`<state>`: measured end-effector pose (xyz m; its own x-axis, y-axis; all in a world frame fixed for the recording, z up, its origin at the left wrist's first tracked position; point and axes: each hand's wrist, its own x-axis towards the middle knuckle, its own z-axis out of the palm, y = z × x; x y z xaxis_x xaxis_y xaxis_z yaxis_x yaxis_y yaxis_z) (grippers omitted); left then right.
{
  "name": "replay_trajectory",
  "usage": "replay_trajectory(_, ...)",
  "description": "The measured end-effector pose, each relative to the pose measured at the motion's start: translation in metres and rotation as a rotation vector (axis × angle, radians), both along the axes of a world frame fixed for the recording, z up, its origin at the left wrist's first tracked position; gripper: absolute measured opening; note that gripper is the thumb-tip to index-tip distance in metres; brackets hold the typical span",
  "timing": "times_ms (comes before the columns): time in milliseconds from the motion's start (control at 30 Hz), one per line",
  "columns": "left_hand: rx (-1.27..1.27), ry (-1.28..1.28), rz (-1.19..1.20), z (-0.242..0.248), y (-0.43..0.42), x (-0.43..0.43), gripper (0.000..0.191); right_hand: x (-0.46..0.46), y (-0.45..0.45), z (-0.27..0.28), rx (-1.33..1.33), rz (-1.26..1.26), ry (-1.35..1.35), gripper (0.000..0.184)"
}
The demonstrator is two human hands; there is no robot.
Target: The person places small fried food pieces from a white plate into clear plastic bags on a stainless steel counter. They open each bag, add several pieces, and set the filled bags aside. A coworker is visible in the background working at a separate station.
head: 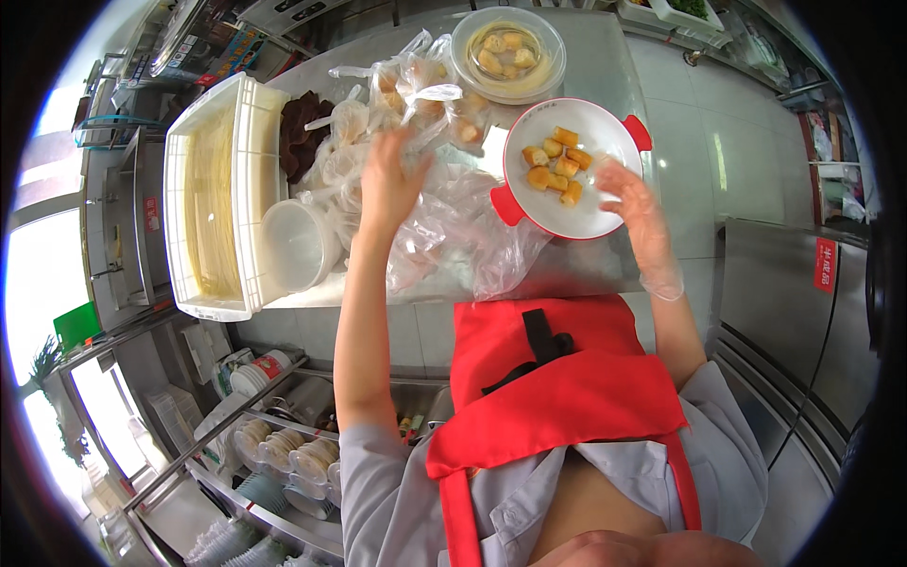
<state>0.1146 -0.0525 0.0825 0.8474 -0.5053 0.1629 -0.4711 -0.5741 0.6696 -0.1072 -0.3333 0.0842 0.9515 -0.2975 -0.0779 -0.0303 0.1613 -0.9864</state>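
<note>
My left hand (393, 177), bare and blurred, is over a heap of clear plastic bags (432, 227), fingers apart. Nothing shows in its grasp, though contact with the bags is hard to judge. Knotted bags (425, 92) holding browned pieces of food lie just beyond it. My right hand (631, 191), in a clear disposable glove, hovers at the right side of a white bowl (609, 135) with a red rim and red handles. Its fingers are bent and apart, with nothing seen between them. Several golden fried dough pieces (565, 166) sit in the bowl.
A lidded round tub (509, 85) with similar pieces on top stands at the table's back. To the left are a white plastic crate (276, 142) of noodle-like strands, an empty translucent tub (296, 244) and dark brown material (303, 135). The steel table (588, 266) ends close before me.
</note>
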Motion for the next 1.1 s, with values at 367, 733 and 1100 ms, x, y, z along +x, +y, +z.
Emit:
replay_trajectory(367,-0.389,0.344,0.363,0.032,0.034,-0.112,0.01,0.021,0.032,-0.002,0.199,0.386,0.167,0.051)
replay_trajectory(733,-1.231,1.131,0.497,0.022,0.003,-0.148,0.021,0.029,0.058,0.027,0.21,0.309,0.086,0.073)
replay_trajectory(1100,0.514,0.183,0.348,-0.032,-0.034,-0.226,0.034,-0.001,0.052,-0.007,0.229,0.457,0.279,0.052)
